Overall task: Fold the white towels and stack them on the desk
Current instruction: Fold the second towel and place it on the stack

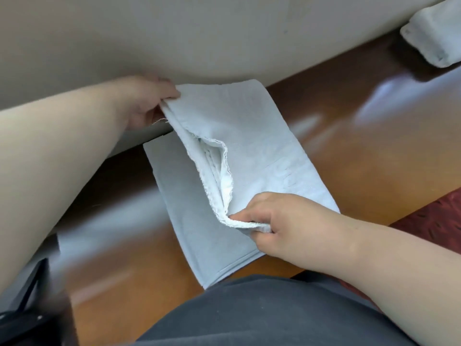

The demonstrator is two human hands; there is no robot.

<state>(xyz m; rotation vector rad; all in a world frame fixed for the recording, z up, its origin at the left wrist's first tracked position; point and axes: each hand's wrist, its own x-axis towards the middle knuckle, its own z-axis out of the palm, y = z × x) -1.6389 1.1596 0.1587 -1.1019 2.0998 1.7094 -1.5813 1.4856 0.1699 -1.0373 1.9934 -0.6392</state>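
Your left hand [147,106] pinches the towel [252,143] at its far corner, and your right hand [272,226] grips the near folded edge, fingers curled round it. The towel lies partly folded on the desk [349,136]. Another folded towel [434,38] sits far right, against the wall [174,33].

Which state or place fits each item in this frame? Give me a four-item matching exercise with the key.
Items:
1. left hand
2. right hand
3. towel being folded
4. folded towels

Descriptions:
A. against the wall at the far right of the desk
B. pinches the towel's near edge
C. half doubled over on the wooden desk
D. grips the towel's far corner

Pairs: 1-D, 2-B, 3-C, 4-A
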